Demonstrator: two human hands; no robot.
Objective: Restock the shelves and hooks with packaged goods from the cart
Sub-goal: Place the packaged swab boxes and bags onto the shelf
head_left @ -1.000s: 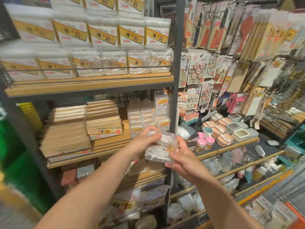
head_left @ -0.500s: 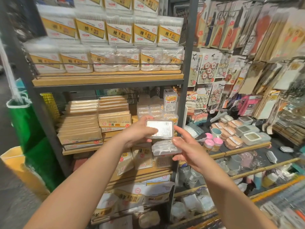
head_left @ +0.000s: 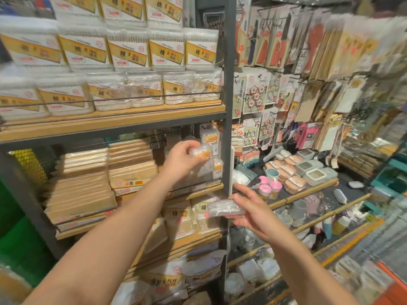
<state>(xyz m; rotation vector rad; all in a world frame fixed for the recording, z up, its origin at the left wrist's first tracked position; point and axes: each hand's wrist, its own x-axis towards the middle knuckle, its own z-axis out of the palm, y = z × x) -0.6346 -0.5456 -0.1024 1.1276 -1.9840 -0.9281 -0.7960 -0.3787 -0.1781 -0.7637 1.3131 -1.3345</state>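
Note:
My left hand grips a small clear plastic box with a yellow label and holds it inside the middle shelf, against the stack of similar clear boxes beside the grey upright post. Lower and to the right, in front of the post, my right hand holds a second clear packet with white pieces inside, lying flat between thumb and fingers.
Flat tan packs fill the left of the middle shelf. Cotton swab boxes line the upper shelf. Carded goods hang on hooks at right. Below them sit small containers and pink-lidded jars. An orange cart edge shows bottom right.
My left hand carried its clear box up and forward into the middle shelf. My right hand stayed lower, holding the other packet. The camera moved closer to the shelves.

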